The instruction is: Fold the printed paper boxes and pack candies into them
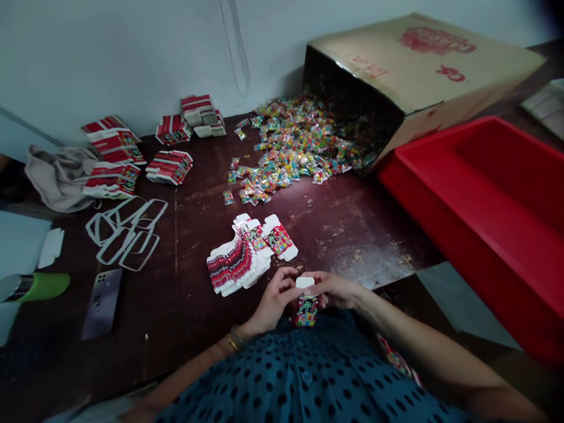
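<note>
Both forearms angle inward, bringing the left hand (pixel 277 296) and right hand (pixel 332 289) close together, fingers bent.

a carton (pixel 306 311) is sitting between the left hand (pixel 274 299) and right hand (pixel 337 289), before the fanned cartons (pixel 238 258); on the table (pixel 352 229), a phone (pixel 102 302) is lying left, loops (pixel 127 235) behind it; sweets (pixel 288 155) are lying behind the fanned cartons, reaching into a box (pixel 440 64), a tray (pixel 489 200) standing before the box

Both bare hands (pixel 304 291) hold a small red printed cardboard box (pixel 306 310) with a white top flap (pixel 305 282)
</note>
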Demonstrator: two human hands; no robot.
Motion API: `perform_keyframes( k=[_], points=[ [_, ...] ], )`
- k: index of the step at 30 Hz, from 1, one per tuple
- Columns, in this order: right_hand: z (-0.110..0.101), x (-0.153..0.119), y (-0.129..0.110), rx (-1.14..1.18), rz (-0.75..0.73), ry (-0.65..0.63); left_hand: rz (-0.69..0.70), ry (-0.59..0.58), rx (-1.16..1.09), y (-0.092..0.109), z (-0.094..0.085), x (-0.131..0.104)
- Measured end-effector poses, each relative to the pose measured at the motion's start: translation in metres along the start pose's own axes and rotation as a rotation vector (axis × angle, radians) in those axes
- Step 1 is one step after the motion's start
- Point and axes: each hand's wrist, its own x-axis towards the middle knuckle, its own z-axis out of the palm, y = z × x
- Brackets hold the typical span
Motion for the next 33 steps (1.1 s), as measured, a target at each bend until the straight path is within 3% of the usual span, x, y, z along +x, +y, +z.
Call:
perform_keyframes(
  k=[2, 5, 11, 16, 21, 24, 26, 28, 31, 33],
  points=[
    [0.006, -0.006, -0.006, -0.173, -0.100, 0.037, -0.162, -0.039, -0.212, 0.002, 0.003, 0.002],
    [0.014, -0.013, -0.013, -0.405, -0.331, 0.107, -0.261, -0.093, -0.329, 0.004, 0.003, 0.006],
    [0.016, -0.011, -0.020, -0.583, -0.543, 0.116, -0.287, -0.229, -0.388, 0.002, -0.008, 0.004],
    [0.014, -0.011, -0.019, -0.722, -0.593, 0.185, -0.290, -0.253, -0.214, -0.006, -0.023, 0.003],
    [0.025, -0.025, -0.013, -1.002, -0.740, 0.057, -0.206, -0.277, -0.083, -0.009, -0.031, 0.000],
    [0.027, -0.025, -0.021, -1.098, -0.755, -0.085, -0.114, -0.301, -0.043, -0.003, -0.031, -0.002],
    [0.020, -0.007, -0.042, -1.154, -0.715, -0.185, -0.070, -0.260, 0.003, 0.004, -0.036, -0.002],
    [0.009, 0.027, -0.073, -1.243, -0.735, -0.126, -0.053, -0.246, 0.105, 0.012, -0.048, -0.001],
    [-0.008, 0.098, -0.125, -1.426, -0.923, 0.339, -0.082, -0.367, 0.377, 0.029, -0.074, -0.003],
    [-0.016, 0.143, -0.152, -1.550, -0.922, 0.435, -0.099, -0.492, 0.569, 0.037, -0.087, -0.007]
  ],
)
